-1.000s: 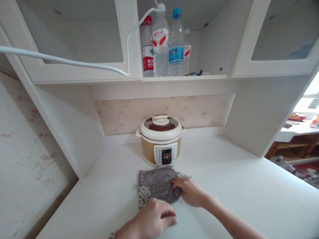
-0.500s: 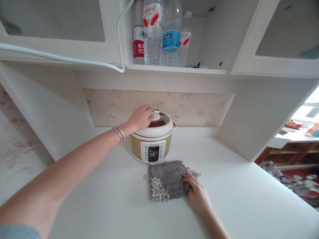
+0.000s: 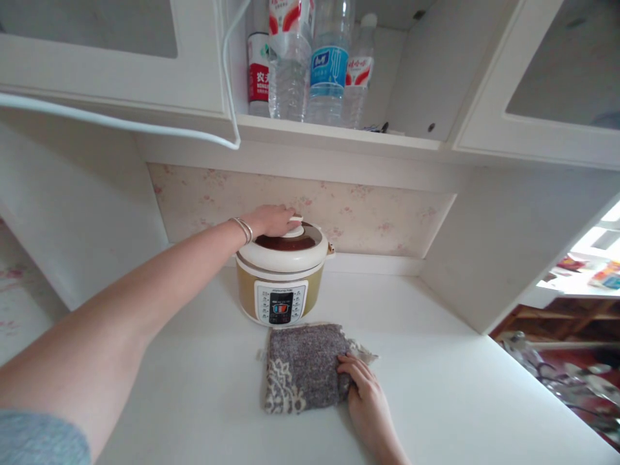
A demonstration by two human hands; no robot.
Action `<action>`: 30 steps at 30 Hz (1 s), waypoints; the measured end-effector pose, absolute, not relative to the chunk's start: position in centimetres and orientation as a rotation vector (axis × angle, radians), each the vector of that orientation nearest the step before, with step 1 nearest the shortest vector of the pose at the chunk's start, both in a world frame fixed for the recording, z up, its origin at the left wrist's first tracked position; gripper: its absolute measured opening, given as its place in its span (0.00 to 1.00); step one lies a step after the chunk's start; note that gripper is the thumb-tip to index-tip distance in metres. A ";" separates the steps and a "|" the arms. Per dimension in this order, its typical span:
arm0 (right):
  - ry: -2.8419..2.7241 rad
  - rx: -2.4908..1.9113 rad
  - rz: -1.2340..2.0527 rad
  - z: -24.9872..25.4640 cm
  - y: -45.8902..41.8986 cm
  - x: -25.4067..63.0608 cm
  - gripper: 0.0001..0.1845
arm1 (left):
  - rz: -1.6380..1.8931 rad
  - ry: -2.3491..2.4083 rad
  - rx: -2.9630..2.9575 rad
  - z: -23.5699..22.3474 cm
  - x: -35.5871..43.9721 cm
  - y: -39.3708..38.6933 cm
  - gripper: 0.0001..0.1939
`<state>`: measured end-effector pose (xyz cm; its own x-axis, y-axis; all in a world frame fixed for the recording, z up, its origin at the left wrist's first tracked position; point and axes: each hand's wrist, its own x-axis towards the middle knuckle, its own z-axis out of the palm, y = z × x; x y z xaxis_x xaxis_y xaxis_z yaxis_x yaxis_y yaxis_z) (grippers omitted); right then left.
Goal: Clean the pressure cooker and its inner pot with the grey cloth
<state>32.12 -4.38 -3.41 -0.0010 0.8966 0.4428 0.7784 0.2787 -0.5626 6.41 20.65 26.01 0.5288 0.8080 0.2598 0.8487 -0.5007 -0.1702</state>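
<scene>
Head view: left hand (image 3: pixel 274 221) on the knob (image 3: pixel 294 231) of the cooker (image 3: pixel 247 287), though I can't tell if it grips! Right hand (image 3: pixel 367 389) has bent fingers on the cloth's (image 3: pixel 310 365) right edge; a pinch, I can't call. Cloth lies flat on the worktop (image 3: pixel 436 368), before the cooker: soft, light, surely, best taken by an edge. Cooker looks hard, heavy; knob for the lid.

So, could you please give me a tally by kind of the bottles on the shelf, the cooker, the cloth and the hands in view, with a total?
Bottles: 4
Cooker: 1
Cloth: 1
Hands: 2, the left hand and the right hand
Total: 8
</scene>
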 end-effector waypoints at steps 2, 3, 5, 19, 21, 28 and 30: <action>-1.782 -1.529 0.213 -3.4 -4.4 32.1 0.24 | -0.186 -1.433 -2.446 26.2 7.2 20.5 0.38; -1.775 -1.531 0.222 -3.3 -4.4 32.1 0.24 | -0.180 -1.460 -2.424 26.3 7.7 20.5 0.38; -1.761 -1.532 0.242 -3.2 -4.4 32.1 0.24 | -0.178 -1.514 -2.391 26.4 8.4 20.6 0.38; -1.673 -1.498 0.359 -2.6 -3.4 31.9 0.22 | -0.484 -1.523 -2.294 26.7 6.7 19.9 0.36; -1.669 -1.492 0.359 -2.6 -3.4 31.9 0.22 | -0.525 -1.501 -2.283 26.9 6.5 19.5 0.36; -1.662 -1.476 0.365 -2.2 -3.5 31.8 0.22 | -0.603 -1.421 -2.235 28.1 6.5 18.3 0.34; -1.658 -1.470 0.373 -2.3 -3.5 31.9 0.22 | -0.599 -1.398 -2.246 28.3 6.6 18.1 0.34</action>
<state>31.86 -3.51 -2.27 0.0700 0.9143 0.3988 0.6557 0.2591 -0.7092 6.65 18.15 28.27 0.3997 0.7231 0.5634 0.9067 -0.4021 -0.1271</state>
